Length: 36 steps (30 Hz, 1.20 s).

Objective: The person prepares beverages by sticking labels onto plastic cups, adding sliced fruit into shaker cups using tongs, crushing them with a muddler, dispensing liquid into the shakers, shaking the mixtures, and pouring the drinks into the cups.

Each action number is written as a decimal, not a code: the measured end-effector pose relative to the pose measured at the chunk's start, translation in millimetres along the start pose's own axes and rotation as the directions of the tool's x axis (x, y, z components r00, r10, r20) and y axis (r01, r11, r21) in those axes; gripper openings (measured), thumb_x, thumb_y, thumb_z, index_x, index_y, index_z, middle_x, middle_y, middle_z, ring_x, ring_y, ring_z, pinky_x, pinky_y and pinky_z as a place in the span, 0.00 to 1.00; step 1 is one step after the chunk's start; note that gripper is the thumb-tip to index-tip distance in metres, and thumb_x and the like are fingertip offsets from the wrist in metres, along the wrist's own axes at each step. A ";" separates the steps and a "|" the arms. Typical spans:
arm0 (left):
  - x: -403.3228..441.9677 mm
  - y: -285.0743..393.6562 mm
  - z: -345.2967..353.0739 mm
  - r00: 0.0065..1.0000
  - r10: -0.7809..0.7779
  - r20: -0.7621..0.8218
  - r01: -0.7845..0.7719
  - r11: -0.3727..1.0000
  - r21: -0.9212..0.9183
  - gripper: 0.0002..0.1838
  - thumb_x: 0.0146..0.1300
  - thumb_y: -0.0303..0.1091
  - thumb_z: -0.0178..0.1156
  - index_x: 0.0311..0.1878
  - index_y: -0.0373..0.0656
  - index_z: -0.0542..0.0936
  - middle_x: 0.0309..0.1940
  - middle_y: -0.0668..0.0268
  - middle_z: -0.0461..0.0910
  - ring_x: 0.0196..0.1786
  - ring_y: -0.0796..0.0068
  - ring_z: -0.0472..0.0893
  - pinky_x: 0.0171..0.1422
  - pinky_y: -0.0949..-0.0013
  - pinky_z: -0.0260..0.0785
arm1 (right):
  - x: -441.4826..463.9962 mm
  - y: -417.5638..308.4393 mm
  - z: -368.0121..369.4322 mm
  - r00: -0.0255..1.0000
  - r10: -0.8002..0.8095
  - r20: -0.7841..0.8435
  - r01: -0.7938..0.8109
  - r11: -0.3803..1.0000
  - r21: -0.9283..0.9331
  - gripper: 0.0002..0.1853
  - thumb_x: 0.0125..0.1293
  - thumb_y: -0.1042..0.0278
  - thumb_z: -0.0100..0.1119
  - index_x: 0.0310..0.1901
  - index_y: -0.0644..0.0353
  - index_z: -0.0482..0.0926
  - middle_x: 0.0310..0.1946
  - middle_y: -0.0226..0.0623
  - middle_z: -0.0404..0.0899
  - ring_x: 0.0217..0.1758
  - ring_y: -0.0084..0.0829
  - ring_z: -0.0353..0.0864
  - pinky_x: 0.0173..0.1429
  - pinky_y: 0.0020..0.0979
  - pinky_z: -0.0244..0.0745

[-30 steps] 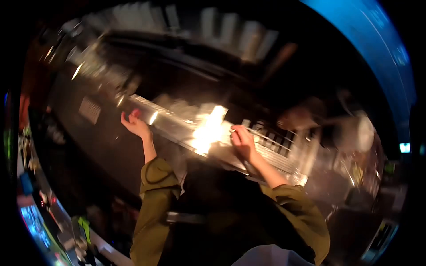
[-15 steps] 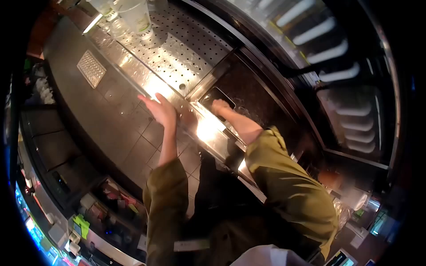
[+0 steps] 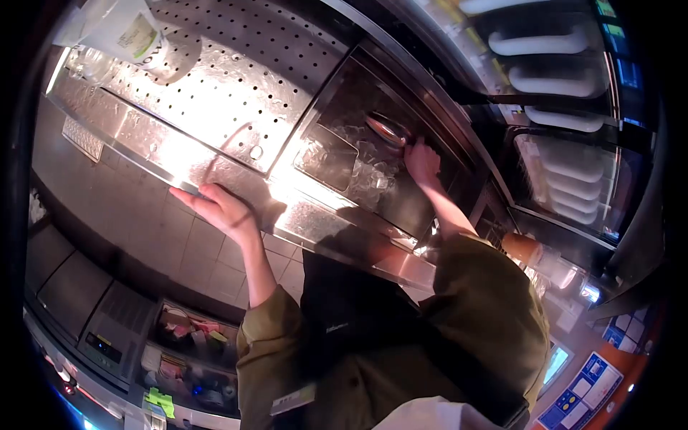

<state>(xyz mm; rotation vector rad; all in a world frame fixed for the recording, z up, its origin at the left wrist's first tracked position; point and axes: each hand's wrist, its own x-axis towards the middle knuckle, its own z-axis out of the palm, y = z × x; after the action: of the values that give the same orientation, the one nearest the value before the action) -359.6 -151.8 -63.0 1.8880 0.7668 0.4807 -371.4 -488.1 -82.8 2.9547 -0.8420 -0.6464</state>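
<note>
Steel counter | bin holds ice | right hand gripping metal scoop in bin | left hand open

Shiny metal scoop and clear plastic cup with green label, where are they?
Shiny metal scoop (image 3: 388,130): head view, its rounded bowl.
Clear plastic cup (image 3: 139,37): head view, its green label.

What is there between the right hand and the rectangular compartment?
Clear pieces, apparently ice, lie between the right hand and the rectangular compartment, in the head view.
</note>
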 end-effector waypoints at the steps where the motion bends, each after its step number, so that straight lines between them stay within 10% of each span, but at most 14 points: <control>1: -0.2 -3.1 -1.2 1.000 0.017 0.003 -0.017 1.000 0.010 0.31 0.68 0.37 0.36 0.68 0.28 0.43 0.68 0.43 0.45 0.70 0.56 0.50 0.72 0.65 0.41 | 8.3 11.8 26.4 0.998 0.050 0.050 -0.047 0.998 -0.050 0.17 0.57 0.54 0.50 0.39 0.60 0.77 0.32 0.48 0.80 0.39 0.49 0.79 0.44 0.46 0.73; 8: -4.8 -13.2 -2.7 0.999 0.030 0.021 -0.030 0.999 -0.036 0.34 0.69 0.43 0.37 0.68 0.27 0.41 0.67 0.43 0.46 0.67 0.57 0.52 0.70 0.66 0.43 | 11.7 20.2 172.4 0.874 0.012 0.487 -0.026 0.999 0.022 0.15 0.56 0.59 0.51 0.38 0.60 0.79 0.32 0.46 0.81 0.38 0.43 0.80 0.43 0.41 0.73; 16: -3.0 -2.8 -5.5 0.997 0.067 -0.039 -0.063 0.993 0.098 0.33 0.70 0.42 0.34 0.67 0.26 0.40 0.68 0.40 0.42 0.71 0.54 0.48 0.72 0.64 0.43 | -5.0 89.0 123.2 0.913 -0.272 0.303 0.117 0.888 0.445 0.14 0.54 0.64 0.51 0.38 0.59 0.81 0.32 0.44 0.81 0.36 0.36 0.80 0.43 0.35 0.73; 18: -2.4 -4.5 -6.5 0.983 0.091 -0.162 -0.096 0.995 -0.027 0.25 0.68 0.33 0.42 0.63 0.27 0.53 0.59 0.41 0.57 0.61 0.51 0.62 0.66 0.58 0.56 | -27.7 94.6 62.1 0.919 -0.228 0.321 -0.007 0.806 0.593 0.14 0.54 0.66 0.54 0.41 0.60 0.80 0.36 0.38 0.82 0.39 0.31 0.79 0.45 0.33 0.72; 19: -0.4 -14.2 -5.5 0.973 0.106 -0.206 -0.138 0.980 -0.144 0.19 0.67 0.29 0.45 0.56 0.27 0.60 0.52 0.46 0.62 0.52 0.57 0.68 0.57 0.60 0.64 | -61.7 115.2 38.0 0.941 -0.261 0.215 -0.059 0.498 0.865 0.15 0.55 0.65 0.54 0.44 0.61 0.78 0.38 0.38 0.80 0.43 0.30 0.78 0.45 0.32 0.72; 20: 10.4 -47.0 -4.4 0.838 0.456 -0.300 -0.422 0.890 0.174 0.12 0.66 0.29 0.48 0.47 0.29 0.68 0.50 0.47 0.65 0.49 0.59 0.69 0.52 0.60 0.66 | -95.4 136.1 13.7 0.951 -0.290 0.106 -0.078 0.104 0.991 0.17 0.57 0.64 0.54 0.47 0.62 0.76 0.40 0.37 0.78 0.46 0.30 0.76 0.46 0.32 0.72; 23: 12.6 -21.4 -20.5 0.736 0.650 -0.191 -0.630 0.760 0.158 0.18 0.68 0.39 0.45 0.36 0.31 0.76 0.48 0.50 0.67 0.47 0.57 0.70 0.49 0.60 0.66 | -95.5 141.5 -11.0 0.948 -0.243 0.204 -0.079 0.443 0.893 0.17 0.59 0.62 0.53 0.47 0.62 0.75 0.40 0.39 0.77 0.45 0.29 0.74 0.49 0.30 0.69; 24: -15.7 37.0 -20.0 0.986 0.159 -0.040 -0.163 0.919 -0.358 0.23 0.69 0.45 0.41 0.40 0.32 0.76 0.50 0.49 0.66 0.50 0.58 0.70 0.51 0.61 0.67 | -107.8 136.4 -36.8 0.960 -0.203 0.193 -0.038 0.586 0.809 0.17 0.59 0.60 0.52 0.46 0.62 0.76 0.38 0.40 0.78 0.43 0.29 0.74 0.50 0.29 0.68; 26: 9.8 32.5 -11.8 0.627 0.779 -0.007 -0.756 0.611 0.236 0.19 0.68 0.40 0.46 0.43 0.32 0.77 0.51 0.52 0.67 0.49 0.60 0.71 0.50 0.64 0.69 | -119.4 155.1 -23.2 0.954 -0.298 -0.017 0.199 0.593 0.780 0.18 0.59 0.58 0.50 0.40 0.65 0.78 0.32 0.43 0.79 0.38 0.30 0.76 0.43 0.30 0.71; 28: -15.5 56.1 18.9 0.651 0.758 -0.027 -0.748 0.635 -0.193 0.13 0.64 0.35 0.53 0.42 0.34 0.78 0.48 0.55 0.71 0.45 0.65 0.73 0.48 0.68 0.70 | -158.6 188.4 -48.4 0.986 -0.028 0.163 -0.128 0.494 0.860 0.18 0.55 0.57 0.51 0.41 0.62 0.79 0.40 0.48 0.79 0.47 0.42 0.77 0.52 0.36 0.69; 31: -114.9 126.1 59.1 0.593 0.787 0.171 -0.630 0.585 -0.511 0.06 0.57 0.29 0.62 0.31 0.36 0.76 0.34 0.63 0.75 0.37 0.73 0.73 0.46 0.71 0.68 | -200.0 262.9 -18.2 0.976 0.109 -0.191 0.078 0.640 0.764 0.18 0.59 0.59 0.46 0.39 0.66 0.78 0.33 0.49 0.79 0.39 0.39 0.80 0.45 0.36 0.71; 32: -183.3 171.3 41.7 0.650 0.693 0.312 -0.648 0.720 -0.248 0.08 0.55 0.27 0.63 0.29 0.36 0.73 0.33 0.63 0.75 0.35 0.74 0.72 0.45 0.70 0.66 | -220.2 282.9 -16.4 0.946 0.191 -0.261 0.078 0.648 0.758 0.18 0.58 0.59 0.46 0.38 0.65 0.78 0.31 0.49 0.80 0.38 0.41 0.80 0.44 0.38 0.72; 34: -273.9 180.1 73.9 0.406 0.760 0.508 -0.263 0.629 -0.732 0.14 0.53 0.33 0.66 0.40 0.38 0.76 0.35 0.61 0.76 0.39 0.74 0.73 0.48 0.72 0.66 | -253.3 337.3 -4.9 0.950 0.287 -0.119 -0.107 0.661 0.742 0.18 0.58 0.56 0.46 0.39 0.60 0.79 0.29 0.45 0.80 0.37 0.40 0.81 0.43 0.39 0.72; 36: -376.8 216.5 64.4 0.121 0.716 0.688 -0.527 0.633 -0.567 0.19 0.56 0.42 0.63 0.46 0.40 0.76 0.38 0.59 0.79 0.42 0.68 0.78 0.49 0.68 0.68 | -291.0 382.7 3.5 0.918 0.384 -0.099 -0.200 0.663 0.721 0.19 0.59 0.52 0.45 0.37 0.58 0.79 0.27 0.44 0.80 0.37 0.40 0.81 0.43 0.39 0.72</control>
<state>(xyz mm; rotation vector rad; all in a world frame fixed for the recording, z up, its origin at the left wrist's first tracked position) -526.2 -520.1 108.9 1.8410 -0.8774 -0.0376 -790.2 -668.4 69.6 3.2404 -1.8361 0.1181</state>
